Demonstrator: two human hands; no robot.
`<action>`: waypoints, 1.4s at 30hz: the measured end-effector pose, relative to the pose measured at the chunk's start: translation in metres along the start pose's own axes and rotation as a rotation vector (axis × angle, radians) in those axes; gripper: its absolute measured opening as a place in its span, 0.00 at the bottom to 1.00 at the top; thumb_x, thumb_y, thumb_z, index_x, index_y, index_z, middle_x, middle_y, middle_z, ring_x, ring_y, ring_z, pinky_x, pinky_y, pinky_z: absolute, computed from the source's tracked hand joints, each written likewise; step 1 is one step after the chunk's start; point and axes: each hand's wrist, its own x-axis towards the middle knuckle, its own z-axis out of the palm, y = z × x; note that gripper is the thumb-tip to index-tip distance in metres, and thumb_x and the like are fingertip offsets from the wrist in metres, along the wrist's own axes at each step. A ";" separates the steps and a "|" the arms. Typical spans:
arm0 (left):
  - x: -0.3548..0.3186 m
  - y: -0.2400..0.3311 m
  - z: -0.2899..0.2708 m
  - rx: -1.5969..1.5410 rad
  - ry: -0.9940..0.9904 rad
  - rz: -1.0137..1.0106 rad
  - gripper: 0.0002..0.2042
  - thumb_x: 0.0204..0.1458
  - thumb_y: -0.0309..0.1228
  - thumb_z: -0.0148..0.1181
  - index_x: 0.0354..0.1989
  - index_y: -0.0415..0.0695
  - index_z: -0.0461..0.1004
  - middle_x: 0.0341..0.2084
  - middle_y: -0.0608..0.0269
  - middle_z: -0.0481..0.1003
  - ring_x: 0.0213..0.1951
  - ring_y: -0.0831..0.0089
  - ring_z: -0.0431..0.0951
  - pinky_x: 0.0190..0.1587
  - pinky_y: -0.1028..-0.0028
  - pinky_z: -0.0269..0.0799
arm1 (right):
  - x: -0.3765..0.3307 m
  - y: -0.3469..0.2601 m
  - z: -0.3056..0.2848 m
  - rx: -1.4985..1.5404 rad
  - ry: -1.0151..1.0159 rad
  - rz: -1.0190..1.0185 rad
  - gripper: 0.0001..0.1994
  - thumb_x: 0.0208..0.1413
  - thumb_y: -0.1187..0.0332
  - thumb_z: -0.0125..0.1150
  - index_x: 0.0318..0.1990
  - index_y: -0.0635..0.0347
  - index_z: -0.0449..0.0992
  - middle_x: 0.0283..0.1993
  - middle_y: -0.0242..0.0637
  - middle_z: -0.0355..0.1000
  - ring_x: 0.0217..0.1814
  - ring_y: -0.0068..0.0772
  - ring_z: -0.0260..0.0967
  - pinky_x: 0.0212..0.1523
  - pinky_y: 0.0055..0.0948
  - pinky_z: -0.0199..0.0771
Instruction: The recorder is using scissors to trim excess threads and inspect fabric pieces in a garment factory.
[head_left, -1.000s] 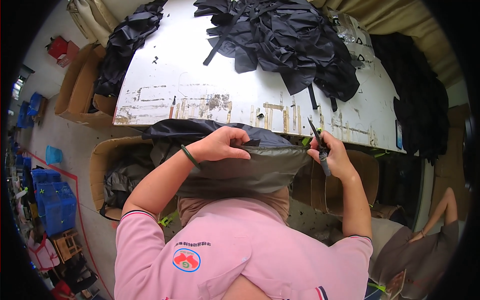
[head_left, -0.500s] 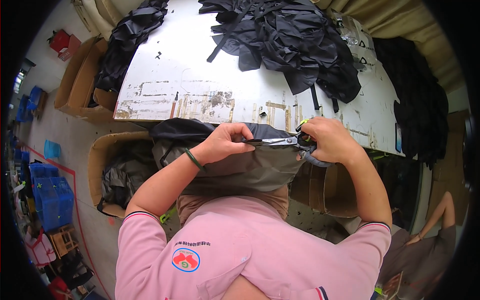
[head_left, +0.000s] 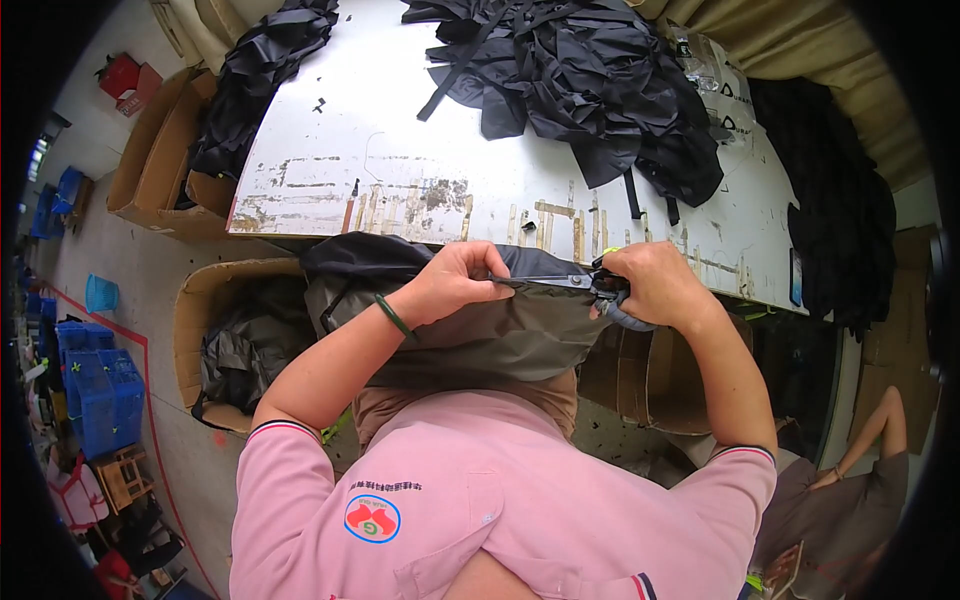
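Note:
My right hand is wrapped around the dark handles of a pair of scissors, whose silver blades reach left across my lap. At the blade tips, my left hand pinches thumb to finger on the edge of the black fabric. What exactly lies between those fingertips is too small to see. This fabric, with a greyish inner side, drapes over my lap against the table's front edge.
A worn white table bears a heap of black fabric pieces. Cardboard boxes stand left, one holding dark fabric. More black cloth hangs at the right. Another person's arm shows at lower right.
The scissor blades look closer together than before. My right hand has shifted slightly left and down; my left hand still pinches by the blade tips.

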 end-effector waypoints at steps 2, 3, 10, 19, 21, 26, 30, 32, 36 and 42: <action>0.001 -0.001 -0.001 0.012 -0.007 -0.005 0.07 0.47 0.20 0.65 0.30 0.43 0.72 0.25 0.76 0.71 0.25 0.91 0.66 0.28 0.87 0.63 | 0.000 -0.001 0.000 -0.016 0.024 -0.001 0.24 0.33 0.50 0.74 0.25 0.61 0.70 0.25 0.42 0.71 0.32 0.50 0.71 0.31 0.42 0.69; 0.001 -0.001 0.000 0.025 -0.015 -0.010 0.08 0.47 0.20 0.65 0.31 0.43 0.71 0.25 0.76 0.71 0.26 0.91 0.66 0.29 0.87 0.63 | 0.000 -0.002 0.000 -0.014 0.024 0.000 0.24 0.33 0.50 0.74 0.25 0.61 0.70 0.25 0.42 0.71 0.32 0.50 0.71 0.31 0.42 0.69; 0.001 0.004 0.004 -0.031 -0.033 0.004 0.12 0.45 0.17 0.64 0.35 0.43 0.68 0.29 0.74 0.69 0.30 0.88 0.67 0.34 0.86 0.64 | 0.006 -0.007 -0.003 0.035 0.015 -0.015 0.24 0.33 0.50 0.74 0.24 0.61 0.70 0.26 0.42 0.71 0.32 0.50 0.71 0.31 0.42 0.69; 0.003 0.005 0.005 -0.032 -0.066 0.054 0.15 0.45 0.13 0.62 0.37 0.43 0.67 0.32 0.73 0.68 0.35 0.87 0.68 0.38 0.85 0.65 | 0.012 -0.011 -0.005 0.047 -0.059 0.019 0.24 0.33 0.49 0.73 0.24 0.60 0.71 0.24 0.42 0.71 0.31 0.50 0.71 0.31 0.42 0.69; 0.003 0.004 0.005 -0.050 -0.073 0.059 0.15 0.45 0.13 0.61 0.38 0.43 0.66 0.33 0.73 0.68 0.36 0.87 0.69 0.39 0.85 0.65 | 0.015 -0.014 -0.006 0.062 -0.074 0.023 0.24 0.33 0.49 0.73 0.24 0.60 0.71 0.24 0.42 0.71 0.31 0.50 0.71 0.31 0.42 0.69; 0.003 0.005 0.005 -0.073 -0.084 0.062 0.16 0.45 0.13 0.61 0.39 0.42 0.66 0.33 0.72 0.68 0.37 0.86 0.69 0.40 0.84 0.66 | 0.018 -0.013 -0.004 0.013 -0.131 0.043 0.23 0.35 0.48 0.72 0.25 0.60 0.74 0.23 0.44 0.72 0.32 0.51 0.73 0.32 0.43 0.71; 0.002 0.011 0.006 -0.027 -0.102 0.029 0.16 0.45 0.13 0.62 0.40 0.42 0.66 0.34 0.71 0.68 0.37 0.86 0.69 0.41 0.84 0.67 | 0.017 -0.013 -0.004 -0.001 -0.150 0.051 0.24 0.35 0.47 0.72 0.25 0.59 0.74 0.23 0.44 0.72 0.31 0.51 0.73 0.32 0.43 0.71; 0.003 0.008 0.006 -0.037 -0.095 0.033 0.17 0.45 0.13 0.62 0.40 0.42 0.65 0.34 0.71 0.68 0.37 0.86 0.69 0.41 0.84 0.67 | 0.017 -0.015 -0.003 0.016 -0.100 0.028 0.23 0.36 0.47 0.72 0.25 0.59 0.74 0.23 0.44 0.73 0.32 0.50 0.73 0.33 0.43 0.71; 0.006 0.004 0.007 -0.087 -0.114 0.069 0.16 0.46 0.17 0.64 0.41 0.43 0.66 0.36 0.71 0.69 0.38 0.86 0.69 0.40 0.85 0.66 | 0.019 -0.014 0.002 0.027 -0.121 0.042 0.16 0.40 0.56 0.69 0.26 0.59 0.74 0.25 0.44 0.73 0.33 0.50 0.73 0.33 0.43 0.71; -0.012 0.036 -0.016 1.213 0.225 0.703 0.11 0.45 0.32 0.67 0.35 0.46 0.71 0.35 0.64 0.71 0.36 0.69 0.71 0.44 0.73 0.64 | 0.002 0.010 0.011 0.146 0.053 0.019 0.14 0.42 0.62 0.69 0.26 0.62 0.71 0.26 0.46 0.71 0.31 0.52 0.69 0.31 0.40 0.68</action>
